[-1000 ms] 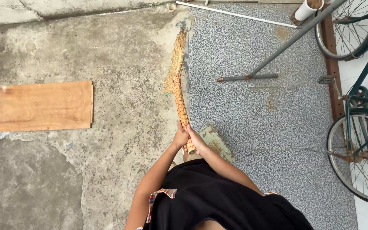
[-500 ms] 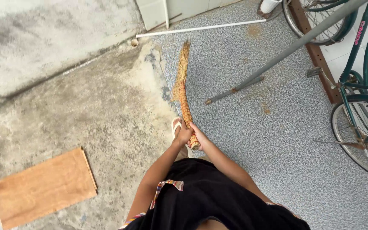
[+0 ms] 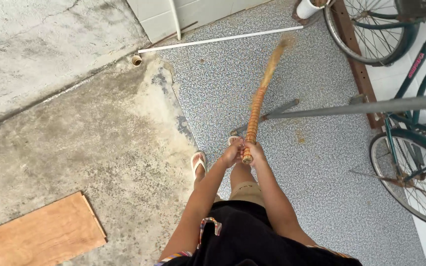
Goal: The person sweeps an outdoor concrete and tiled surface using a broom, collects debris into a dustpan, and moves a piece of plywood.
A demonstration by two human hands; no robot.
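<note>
Two hands (image 3: pixel 245 152) clenched around broom (image 3: pixel 257 106), grey metal bar (image 3: pixel 351 107) across its path, bicycle (image 3: pixel 410 143) beside.

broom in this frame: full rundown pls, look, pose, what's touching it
The broom is a hand broom with a stick handle wrapped in orange and tan bands, ending in straw-coloured bristles. It points away from the person, angled up and to the right over the speckled grey floor. The bristle end is motion-blurred, so its contact with the floor cannot be told. The left hand and right hand both grip the near end of the handle, side by side. In the picture a grey metal bar crosses just behind it; whether they touch is unclear.
</note>
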